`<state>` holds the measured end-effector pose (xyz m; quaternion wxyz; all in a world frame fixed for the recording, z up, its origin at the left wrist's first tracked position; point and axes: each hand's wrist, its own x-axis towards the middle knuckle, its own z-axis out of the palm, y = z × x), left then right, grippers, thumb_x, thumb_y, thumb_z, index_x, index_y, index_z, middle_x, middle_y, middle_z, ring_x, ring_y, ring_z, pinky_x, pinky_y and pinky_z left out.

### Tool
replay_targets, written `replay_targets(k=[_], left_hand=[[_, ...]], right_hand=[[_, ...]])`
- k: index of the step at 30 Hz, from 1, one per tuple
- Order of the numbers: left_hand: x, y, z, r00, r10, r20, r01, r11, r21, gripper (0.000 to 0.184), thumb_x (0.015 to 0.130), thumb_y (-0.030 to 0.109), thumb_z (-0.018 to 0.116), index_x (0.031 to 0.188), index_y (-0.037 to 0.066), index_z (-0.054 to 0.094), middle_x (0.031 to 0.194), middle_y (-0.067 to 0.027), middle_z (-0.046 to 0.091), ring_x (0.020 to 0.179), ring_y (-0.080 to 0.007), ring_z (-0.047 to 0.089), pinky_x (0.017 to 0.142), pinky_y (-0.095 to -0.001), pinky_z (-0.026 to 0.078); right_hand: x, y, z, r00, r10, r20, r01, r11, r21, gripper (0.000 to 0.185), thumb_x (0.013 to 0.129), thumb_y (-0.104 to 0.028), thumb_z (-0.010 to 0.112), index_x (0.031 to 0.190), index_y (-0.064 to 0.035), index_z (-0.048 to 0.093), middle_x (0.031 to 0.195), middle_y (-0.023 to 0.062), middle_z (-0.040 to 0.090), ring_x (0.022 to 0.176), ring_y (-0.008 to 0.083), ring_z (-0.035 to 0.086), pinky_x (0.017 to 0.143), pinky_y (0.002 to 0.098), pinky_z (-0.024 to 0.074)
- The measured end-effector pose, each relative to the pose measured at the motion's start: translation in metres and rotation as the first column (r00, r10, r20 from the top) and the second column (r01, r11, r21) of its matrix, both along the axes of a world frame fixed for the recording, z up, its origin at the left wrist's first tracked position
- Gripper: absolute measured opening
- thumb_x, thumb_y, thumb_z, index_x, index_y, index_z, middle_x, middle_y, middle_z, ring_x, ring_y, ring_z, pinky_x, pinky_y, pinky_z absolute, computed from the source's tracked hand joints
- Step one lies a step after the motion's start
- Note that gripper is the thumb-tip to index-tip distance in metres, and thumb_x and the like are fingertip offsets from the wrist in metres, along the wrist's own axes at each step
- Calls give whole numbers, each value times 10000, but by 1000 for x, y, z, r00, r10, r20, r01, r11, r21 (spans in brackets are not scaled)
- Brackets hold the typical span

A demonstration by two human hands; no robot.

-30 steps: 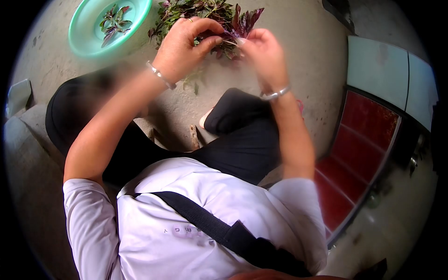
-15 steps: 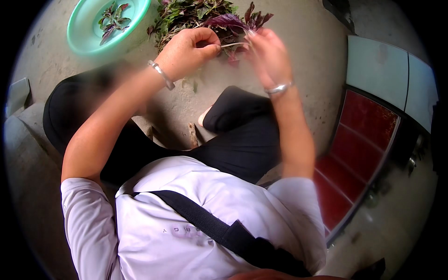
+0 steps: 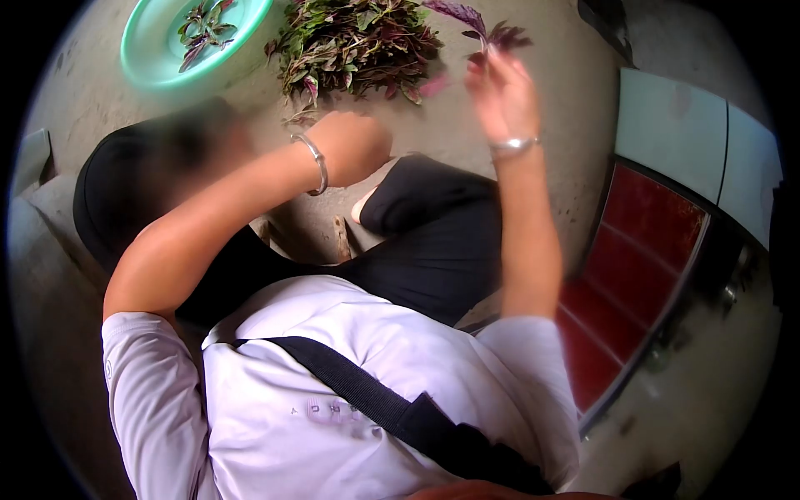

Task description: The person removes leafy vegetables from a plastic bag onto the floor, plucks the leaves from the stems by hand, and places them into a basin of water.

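Note:
My right hand (image 3: 505, 98), a bracelet at its wrist, is raised at the upper right and pinches a sprig of purple leaves (image 3: 500, 35) that points up and left. My left hand (image 3: 352, 146) is lower and nearer my body, curled with its back to the camera; its fingertips are hidden, so what they hold cannot be made out. Beyond it a heap of green and purple leafy stems (image 3: 354, 50) lies on the floor. A pale green basin (image 3: 142, 70) at the upper left holds a few picked sprigs (image 3: 204, 33).
My knees in black trousers (image 3: 433, 250) are below the hands. Small loose leaves (image 3: 302, 117) lie on the concrete floor (image 3: 575, 108). On the right stands a unit with pale panels (image 3: 673, 125) and red tiles (image 3: 642, 242).
My hands have moved apart. The left came down toward my body, away from the stem; the right went right with the purple sprig. More of the leafy heap shows.

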<state>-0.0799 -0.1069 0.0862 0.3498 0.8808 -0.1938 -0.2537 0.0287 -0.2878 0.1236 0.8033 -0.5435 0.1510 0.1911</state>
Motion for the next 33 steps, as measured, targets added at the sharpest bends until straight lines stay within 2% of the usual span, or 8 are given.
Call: replay_targets(k=[7, 12, 13, 16, 22, 28, 32, 33], left_hand=[[4, -2, -5, 902, 380, 206, -289, 885, -365, 369, 726, 94, 629, 1063, 46, 485, 1049, -120, 534, 835, -261, 564, 710, -325, 470], [16, -20, -10, 896, 338, -288, -412, 393, -822, 468, 788, 70, 599, 1210, 70, 395, 1049, -73, 526, 822, -134, 556, 699, -250, 475], [13, -14, 3, 843, 235, -484, -537, 422, -731, 426, 813, 73, 576, 1196, 61, 391, 952, -49, 543, 757, -89, 543, 625, -214, 462], [11, -16, -5, 806, 252, -536, -591, 387, -708, 268, 840, 94, 538, 1094, 37, 473, 779, -12, 554, 659, -62, 524, 536, -187, 424], [5, -6, 7, 827, 267, -495, -523, 690, -500, 155, 863, 139, 492, 908, 22, 582, 603, -7, 540, 563, -75, 530, 543, -211, 455], [-12, -9, 0, 996, 86, 38, -86, 996, -18, 345, 790, 169, 550, 1117, 65, 513, 944, -167, 595, 843, -264, 596, 713, -363, 473], [-14, -10, 1, 993, -113, -22, 115, 983, 140, 336, 781, 223, 564, 1059, 42, 512, 1010, -178, 559, 905, -326, 557, 762, -387, 455], [-14, -12, 2, 984, -166, -63, 175, 967, 185, 318, 781, 246, 566, 1018, 38, 523, 950, -173, 571, 899, -330, 556, 760, -382, 457]], right_hand=[[-9, 4, -7, 985, 172, -32, -168, 981, 101, 79, 836, -67, 507, 899, -50, 462, 803, 55, 575, 717, 140, 565, 622, 285, 485], [-24, 24, -6, 986, 167, -22, -161, 973, 168, 69, 846, -39, 486, 904, -31, 447, 821, 78, 565, 750, 181, 578, 676, 315, 488], [-26, 27, -7, 987, 162, -14, -157, 973, 168, 71, 845, -33, 487, 903, -30, 447, 821, 83, 562, 754, 192, 578, 684, 319, 486], [-26, 29, -10, 990, 135, 32, -139, 970, 198, 62, 838, -8, 485, 885, -22, 447, 813, 99, 552, 766, 224, 582, 705, 343, 484], [-21, 23, -10, 990, 21, 140, -42, 988, 151, 52, 831, 2, 489, 863, -24, 457, 796, 102, 557, 736, 229, 596, 689, 353, 493], [-15, 20, -5, 982, 72, 174, -60, 996, -72, 92, 812, -23, 540, 884, -25, 484, 810, 84, 580, 714, 209, 605, 657, 310, 487], [-14, 42, -26, 965, 238, 107, -149, 840, -522, 158, 756, -86, 626, 846, -7, 523, 760, 53, 585, 634, 109, 562, 534, 213, 445], [-9, 52, -39, 968, 241, 74, -186, 881, -436, 178, 731, -97, 648, 831, 0, 536, 727, 44, 582, 595, 78, 532, 501, 188, 426]])
